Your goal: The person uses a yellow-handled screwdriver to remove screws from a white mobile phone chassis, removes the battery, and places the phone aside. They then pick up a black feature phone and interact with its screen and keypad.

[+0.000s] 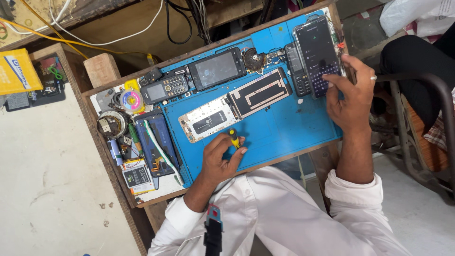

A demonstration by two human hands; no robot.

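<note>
My left hand (222,156) grips a small screwdriver (233,138) with a yellow and black handle, resting on the blue work mat (279,128) just below an opened phone body (207,120) and its dark back cover (261,92). My right hand (353,97) reaches to a lit smartphone (316,50) at the mat's right end, with the thumb on the lower part of its screen and the fingers around its right edge. A small dark keypad phone (297,68) lies just left of that smartphone.
A touchscreen phone (217,68), a keypad phone (165,87), a round part (254,59), a tape roll (131,100), a dark phone with a white strip (155,144) and a battery (137,176) crowd the wooden bench (102,68). Cables hang behind. A dark chair arm (426,80) stands at the right.
</note>
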